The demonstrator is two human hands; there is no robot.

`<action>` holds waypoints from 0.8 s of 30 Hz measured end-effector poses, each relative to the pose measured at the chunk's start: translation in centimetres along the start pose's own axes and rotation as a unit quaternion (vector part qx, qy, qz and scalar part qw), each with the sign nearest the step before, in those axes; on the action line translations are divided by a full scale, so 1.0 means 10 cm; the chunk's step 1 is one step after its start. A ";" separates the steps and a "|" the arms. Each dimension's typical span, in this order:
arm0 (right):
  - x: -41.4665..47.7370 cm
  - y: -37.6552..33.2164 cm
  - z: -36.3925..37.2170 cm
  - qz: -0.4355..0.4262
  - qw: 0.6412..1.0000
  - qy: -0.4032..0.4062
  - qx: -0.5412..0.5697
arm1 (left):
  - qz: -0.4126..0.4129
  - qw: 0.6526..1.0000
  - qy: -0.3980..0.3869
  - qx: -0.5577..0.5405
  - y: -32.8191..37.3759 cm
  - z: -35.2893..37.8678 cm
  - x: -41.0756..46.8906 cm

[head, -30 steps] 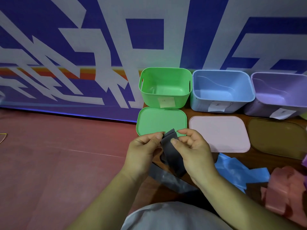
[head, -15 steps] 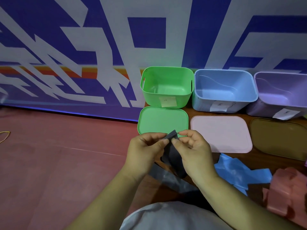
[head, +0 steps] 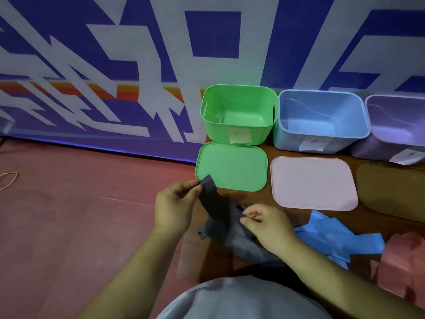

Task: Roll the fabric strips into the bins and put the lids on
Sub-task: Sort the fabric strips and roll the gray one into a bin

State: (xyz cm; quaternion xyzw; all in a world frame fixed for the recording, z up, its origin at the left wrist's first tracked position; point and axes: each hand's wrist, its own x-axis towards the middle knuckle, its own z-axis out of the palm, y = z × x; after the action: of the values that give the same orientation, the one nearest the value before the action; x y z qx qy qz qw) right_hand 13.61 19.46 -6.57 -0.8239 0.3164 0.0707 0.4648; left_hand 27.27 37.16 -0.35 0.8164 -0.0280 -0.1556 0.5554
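Observation:
My left hand [head: 175,206] pinches the top end of a dark grey fabric strip [head: 217,209] just in front of the green lid [head: 232,165]. My right hand [head: 268,224] pinches the same strip lower down, to the right; the rest of the strip trails toward my lap. Three open bins stand at the back: green bin [head: 239,97], blue bin [head: 322,100] and purple bin [head: 395,107]. A pink lid [head: 312,183] and a brown lid [head: 393,189] lie flat in front of them. A blue strip [head: 333,240] and a pink strip [head: 404,261] lie loose at the right.
The brown table [head: 358,217] ends at its left edge near the green lid, with red floor [head: 69,215] beyond. A patterned blue and white wall [head: 115,65] runs behind the bins. A yellow rubber band [head: 8,179] lies on the floor at far left.
My hands, which pinched the strip's top end together, have parted: the left stays on the end and shifted left, the right slid down the strip.

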 end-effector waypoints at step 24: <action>-0.21 0.76 0.19 0.039 0.972 -0.086 -0.216 | 0.002 0.998 -0.047 0.051 -0.35 0.20 0.05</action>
State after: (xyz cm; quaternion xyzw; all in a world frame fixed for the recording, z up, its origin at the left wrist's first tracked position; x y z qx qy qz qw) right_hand 7.79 19.21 -12.27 -0.8825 0.2848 0.2260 0.2986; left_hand 26.71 36.64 -4.33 0.8357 -0.0632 -0.1910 0.5110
